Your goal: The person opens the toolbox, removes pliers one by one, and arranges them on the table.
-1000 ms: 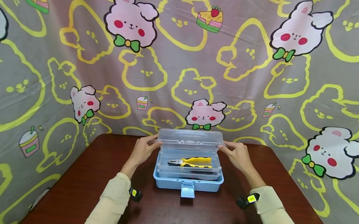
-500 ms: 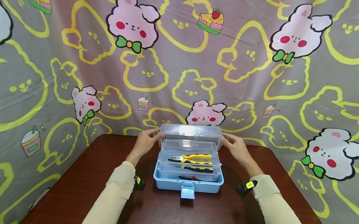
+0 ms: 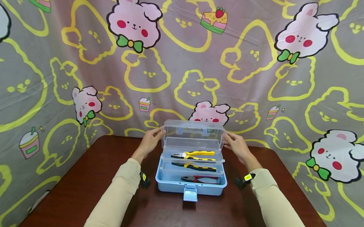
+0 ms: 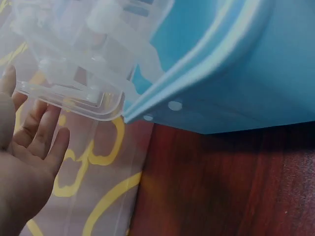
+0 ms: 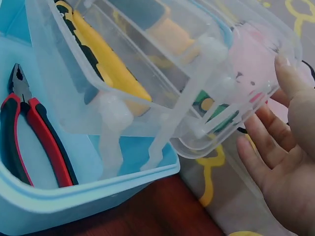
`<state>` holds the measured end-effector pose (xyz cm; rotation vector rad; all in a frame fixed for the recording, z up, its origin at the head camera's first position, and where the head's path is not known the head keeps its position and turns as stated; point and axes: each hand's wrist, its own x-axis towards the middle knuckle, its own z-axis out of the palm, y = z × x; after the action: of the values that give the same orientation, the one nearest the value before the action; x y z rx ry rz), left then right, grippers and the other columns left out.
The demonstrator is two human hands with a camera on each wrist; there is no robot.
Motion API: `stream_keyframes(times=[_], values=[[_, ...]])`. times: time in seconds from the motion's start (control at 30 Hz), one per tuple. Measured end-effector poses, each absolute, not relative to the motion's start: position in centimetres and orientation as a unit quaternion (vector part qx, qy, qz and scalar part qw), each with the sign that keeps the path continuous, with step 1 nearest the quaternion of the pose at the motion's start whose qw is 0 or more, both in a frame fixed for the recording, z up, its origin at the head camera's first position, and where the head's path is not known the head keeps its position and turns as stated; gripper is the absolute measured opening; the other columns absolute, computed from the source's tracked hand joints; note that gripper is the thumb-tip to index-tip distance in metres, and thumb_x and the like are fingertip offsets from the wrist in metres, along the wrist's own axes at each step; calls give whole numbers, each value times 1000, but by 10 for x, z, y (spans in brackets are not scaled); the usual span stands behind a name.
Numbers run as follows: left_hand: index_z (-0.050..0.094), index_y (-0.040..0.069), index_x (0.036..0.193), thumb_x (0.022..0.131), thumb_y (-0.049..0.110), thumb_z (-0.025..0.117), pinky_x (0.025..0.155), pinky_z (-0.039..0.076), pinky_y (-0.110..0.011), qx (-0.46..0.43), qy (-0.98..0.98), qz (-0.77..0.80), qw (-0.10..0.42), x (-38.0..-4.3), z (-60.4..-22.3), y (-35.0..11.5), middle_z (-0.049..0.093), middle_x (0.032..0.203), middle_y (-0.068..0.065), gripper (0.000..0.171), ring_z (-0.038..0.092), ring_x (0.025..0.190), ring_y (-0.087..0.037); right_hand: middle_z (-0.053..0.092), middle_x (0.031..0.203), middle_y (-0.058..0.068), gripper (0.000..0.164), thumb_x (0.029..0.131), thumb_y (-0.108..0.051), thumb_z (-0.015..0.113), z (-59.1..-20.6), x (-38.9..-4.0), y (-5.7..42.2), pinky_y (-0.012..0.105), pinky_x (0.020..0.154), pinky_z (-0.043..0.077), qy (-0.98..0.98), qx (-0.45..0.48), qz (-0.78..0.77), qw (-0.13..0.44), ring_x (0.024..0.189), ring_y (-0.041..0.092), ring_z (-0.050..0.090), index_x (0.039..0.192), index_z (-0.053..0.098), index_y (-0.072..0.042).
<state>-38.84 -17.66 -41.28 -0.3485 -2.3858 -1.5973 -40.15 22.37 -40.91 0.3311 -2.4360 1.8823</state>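
Observation:
A light-blue toolbox [image 3: 173, 187] with a clear lid [image 3: 193, 124] stands on the table, its lid raised and tilted back. My left hand [image 3: 148, 143] holds the lid's left end, thumb in front. At the opposite end my right hand [image 3: 238, 148] holds it between thumb and fingers. Two clear trays are spread out in steps below the lid. Yellow-and-black pliers [image 3: 195, 154] lie in the upper tray, and another yellow-and-black pair [image 3: 195, 166] in the lower one. On the box's bottom lie red-and-black pliers [image 5: 47, 132], jaws pointing left in the head view.
The blue latch [image 3: 190, 194] hangs down at the box's front. A dark red-brown table [image 3: 193, 217] carries the box. Behind and beside it hangs a grey curtain [image 3: 190, 60] printed with rabbits.
Both hands have raised the lid and swung it back. The trays have risen and spread apart with it, uncovering the second yellow pair and the red-and-black pliers.

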Motion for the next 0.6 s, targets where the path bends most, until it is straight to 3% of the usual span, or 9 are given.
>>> stream_keyframes(times=[0.2, 0.37, 0.5, 0.6], values=[[51, 10, 154, 109, 26, 57, 96, 53, -52, -117, -803, -573, 116, -398, -421, -173, 61, 123, -19, 48, 65, 113, -35, 49, 149, 27, 58, 110, -36, 52, -424, -407, 215, 54, 104, 45, -772, 95, 628, 4, 132, 41, 53, 160, 40, -9], [45, 15, 158, 111, 27, 52, 92, 55, -51, -106, -821, -552, 103, -403, -429, -170, 59, 133, -22, 49, 69, 109, -37, 46, 153, 25, 57, 112, -36, 47, -435, -411, 208, 55, 104, 45, -766, 77, 638, 17, 134, 41, 52, 161, 38, -10], [43, 22, 160, 113, 30, 48, 97, 52, -52, -89, -843, -523, 93, -404, -437, -170, 53, 148, -20, 48, 64, 119, -36, 53, 146, 25, 55, 113, -37, 44, -438, -414, 206, 52, 99, 50, -771, 68, 633, 14, 126, 39, 59, 160, 39, -10], [41, 25, 161, 113, 27, 47, 93, 54, -50, -80, -851, -514, 70, -404, -442, -171, 51, 151, -19, 48, 66, 113, -36, 59, 140, 23, 53, 113, -37, 42, -439, -417, 207, 49, 94, 55, -777, 58, 627, 6, 121, 37, 63, 158, 44, -10]])
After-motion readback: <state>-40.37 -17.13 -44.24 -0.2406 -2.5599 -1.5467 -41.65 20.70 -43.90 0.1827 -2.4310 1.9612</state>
